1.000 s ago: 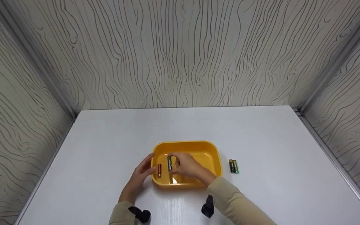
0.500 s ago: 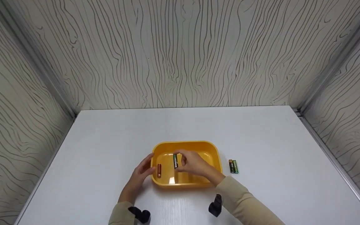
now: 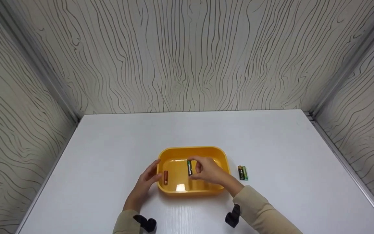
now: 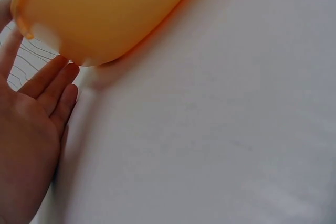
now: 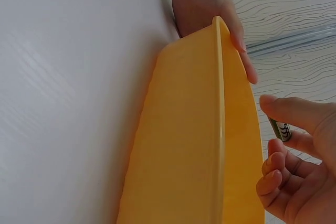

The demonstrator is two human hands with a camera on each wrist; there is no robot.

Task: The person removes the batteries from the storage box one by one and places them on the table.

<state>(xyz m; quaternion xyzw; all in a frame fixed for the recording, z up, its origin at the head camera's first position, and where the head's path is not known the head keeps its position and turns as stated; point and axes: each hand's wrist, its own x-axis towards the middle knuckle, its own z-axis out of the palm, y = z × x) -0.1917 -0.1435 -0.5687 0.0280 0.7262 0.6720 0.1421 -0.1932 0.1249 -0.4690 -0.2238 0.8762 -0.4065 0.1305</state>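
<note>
A yellow plastic tray [image 3: 193, 193] stands on the white table. At its left end my left hand [image 3: 146, 178] touches the rim and outer wall; in the left wrist view its fingers [image 4: 55, 85] are fairly straight against the tray. My right hand [image 3: 206, 169] pinches a green-and-black battery [image 3: 189, 168] lengthwise between thumb and forefinger, over the middle of the tray. The right wrist view shows the battery [image 5: 281, 129] partly hidden by the thumb, the other fingers curled below. A red battery [image 3: 166, 177] lies inside the tray near its left wall.
Right of the tray, two batteries, one black with a copper-coloured end [image 3: 240, 172] and one green [image 3: 244, 173], lie side by side on the table [image 3: 287, 195]. Wood-patterned panels [image 3: 187, 55] enclose the table's back and sides. Both sleeves carry black camera mounts.
My right hand has moved rightward over the tray with the green-and-black battery, from near the red battery to about the middle. The left hand and tray have stayed put.
</note>
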